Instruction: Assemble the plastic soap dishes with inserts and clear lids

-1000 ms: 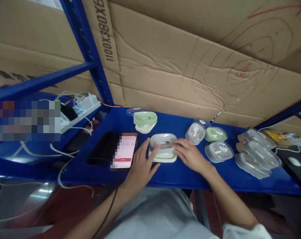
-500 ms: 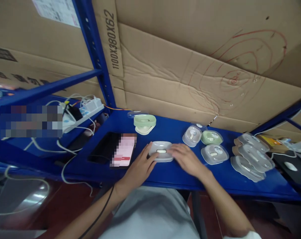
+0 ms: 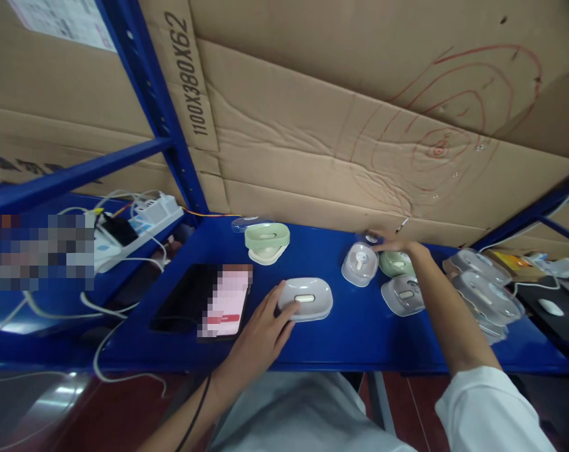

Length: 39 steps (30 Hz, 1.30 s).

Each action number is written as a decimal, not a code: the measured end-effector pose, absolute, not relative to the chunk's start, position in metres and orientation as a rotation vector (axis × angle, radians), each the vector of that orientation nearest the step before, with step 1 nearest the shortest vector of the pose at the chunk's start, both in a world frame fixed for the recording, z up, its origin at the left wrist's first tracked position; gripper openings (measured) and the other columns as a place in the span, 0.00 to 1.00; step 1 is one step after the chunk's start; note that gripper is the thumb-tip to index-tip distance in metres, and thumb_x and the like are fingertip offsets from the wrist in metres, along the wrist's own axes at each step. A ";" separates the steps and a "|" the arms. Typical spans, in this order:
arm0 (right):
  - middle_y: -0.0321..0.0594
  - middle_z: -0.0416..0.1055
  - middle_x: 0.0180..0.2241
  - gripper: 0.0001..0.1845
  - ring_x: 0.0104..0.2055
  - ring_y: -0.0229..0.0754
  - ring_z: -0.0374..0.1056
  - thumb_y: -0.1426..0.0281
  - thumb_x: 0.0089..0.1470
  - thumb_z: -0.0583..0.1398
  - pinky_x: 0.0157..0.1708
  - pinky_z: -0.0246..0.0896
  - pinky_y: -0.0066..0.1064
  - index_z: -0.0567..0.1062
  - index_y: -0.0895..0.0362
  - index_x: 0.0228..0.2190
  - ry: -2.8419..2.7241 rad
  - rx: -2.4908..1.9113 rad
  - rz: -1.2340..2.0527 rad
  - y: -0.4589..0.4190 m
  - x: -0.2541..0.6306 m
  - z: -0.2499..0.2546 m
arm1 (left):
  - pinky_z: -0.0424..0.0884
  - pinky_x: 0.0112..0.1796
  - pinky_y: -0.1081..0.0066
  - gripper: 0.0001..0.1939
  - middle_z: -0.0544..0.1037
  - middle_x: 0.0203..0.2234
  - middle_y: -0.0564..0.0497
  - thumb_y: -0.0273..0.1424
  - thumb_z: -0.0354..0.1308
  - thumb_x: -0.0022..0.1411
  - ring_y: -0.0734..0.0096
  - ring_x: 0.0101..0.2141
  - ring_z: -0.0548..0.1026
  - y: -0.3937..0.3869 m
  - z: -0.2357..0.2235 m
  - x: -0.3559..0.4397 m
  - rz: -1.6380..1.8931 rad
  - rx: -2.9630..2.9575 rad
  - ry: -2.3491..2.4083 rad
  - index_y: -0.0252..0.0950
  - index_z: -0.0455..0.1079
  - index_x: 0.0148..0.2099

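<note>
A grey oval dish point(image 3: 319, 301) with a cream oblong piece in its middle lies on the blue table. My left hand point(image 3: 268, 320) holds its left rim, fingers at the edge and one fingertip by the cream piece. Stretched to the back of the table, my right hand point(image 3: 397, 243) pinches the right edge of a small clear plastic lid point(image 3: 366, 238) with a round label. Beneath that hand and forearm are a lidded green box point(image 3: 392, 265) and a lidded grey box point(image 3: 401, 296), both partly covered. Another lidded grey box point(image 3: 359, 267) stands just left of them.
A green dish point(image 3: 268, 237) sits on a cream one at back left, by another clear cover point(image 3: 246, 222). A phone point(image 3: 228, 304) lies left of my left hand. Several clear-covered grey boxes point(image 3: 489, 292) are stacked at right. A power strip point(image 3: 157, 213) with cables is at left.
My right hand has left the grey dish and reached right and back to the clear lid. My left hand stays on the dish. The view has shifted slightly.
</note>
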State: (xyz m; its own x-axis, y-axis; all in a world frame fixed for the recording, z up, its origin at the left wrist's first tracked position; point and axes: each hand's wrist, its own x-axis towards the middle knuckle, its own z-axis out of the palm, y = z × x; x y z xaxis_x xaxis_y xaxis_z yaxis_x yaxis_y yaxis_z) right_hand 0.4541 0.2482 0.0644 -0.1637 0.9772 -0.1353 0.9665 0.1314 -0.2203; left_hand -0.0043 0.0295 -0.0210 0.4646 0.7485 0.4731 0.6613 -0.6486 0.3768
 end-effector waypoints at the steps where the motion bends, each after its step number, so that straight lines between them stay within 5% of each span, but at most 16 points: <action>1: 0.52 0.70 0.64 0.36 0.65 0.59 0.68 0.59 0.55 0.74 0.65 0.66 0.54 0.75 0.53 0.61 -2.317 -2.015 0.414 0.248 0.454 0.062 | 0.71 0.65 0.45 0.20 0.56 0.75 0.37 0.27 0.53 0.76 0.43 0.71 0.64 0.029 -0.021 -0.004 0.942 2.564 1.246 0.41 0.71 0.66; 4: 0.54 0.69 0.67 0.48 0.68 0.63 0.66 0.61 0.43 0.78 0.70 0.59 0.55 0.73 0.54 0.65 -2.266 -2.025 0.431 0.245 0.451 0.057 | 0.71 0.66 0.44 0.20 0.56 0.75 0.37 0.27 0.54 0.76 0.42 0.71 0.64 0.029 -0.021 -0.004 0.950 2.562 1.245 0.41 0.70 0.67; 11: 0.48 0.78 0.59 0.25 0.59 0.50 0.76 0.57 0.65 0.63 0.64 0.68 0.44 0.77 0.55 0.59 -2.222 -1.746 0.373 0.219 0.413 0.078 | 0.69 0.67 0.46 0.21 0.58 0.75 0.39 0.28 0.55 0.76 0.46 0.72 0.64 0.027 -0.019 -0.005 0.940 2.521 1.242 0.43 0.68 0.67; 15: 0.42 0.81 0.55 0.18 0.57 0.49 0.77 0.57 0.69 0.61 0.61 0.70 0.45 0.80 0.50 0.54 -2.322 -1.327 0.307 0.167 0.347 0.084 | 0.72 0.66 0.49 0.35 0.63 0.73 0.38 0.31 0.58 0.75 0.51 0.70 0.67 0.027 -0.020 -0.004 0.998 2.371 1.331 0.42 0.50 0.77; 20: 0.48 0.76 0.60 0.22 0.63 0.52 0.73 0.58 0.72 0.59 0.63 0.68 0.49 0.75 0.50 0.62 -2.570 -1.078 0.196 0.099 0.276 0.053 | 0.68 0.68 0.50 0.40 0.61 0.74 0.38 0.32 0.57 0.76 0.52 0.72 0.64 0.027 -0.021 -0.003 1.024 2.338 1.322 0.42 0.40 0.80; 28: 0.51 0.67 0.68 0.24 0.71 0.56 0.62 0.57 0.74 0.56 0.67 0.60 0.55 0.73 0.52 0.64 -2.529 -1.218 0.113 0.130 0.214 0.054 | 0.71 0.65 0.48 0.23 0.58 0.75 0.39 0.32 0.55 0.76 0.46 0.69 0.67 0.026 -0.023 -0.004 0.946 2.475 1.328 0.42 0.64 0.70; 34: 0.56 0.51 0.76 0.41 0.76 0.67 0.50 0.56 0.64 0.68 0.69 0.49 0.70 0.63 0.52 0.71 -2.689 -1.225 0.312 0.161 0.157 0.057 | 0.76 0.62 0.49 0.21 0.62 0.71 0.35 0.32 0.56 0.76 0.45 0.67 0.71 0.024 -0.021 -0.005 0.924 2.519 1.376 0.38 0.66 0.68; 39: 0.52 0.53 0.75 0.50 0.76 0.70 0.50 0.55 0.58 0.71 0.66 0.51 0.74 0.57 0.45 0.73 -2.690 -1.276 0.614 0.172 0.160 0.050 | 0.76 0.62 0.51 0.20 0.63 0.72 0.40 0.33 0.57 0.75 0.48 0.66 0.73 0.023 -0.021 -0.005 0.926 2.529 1.316 0.41 0.67 0.66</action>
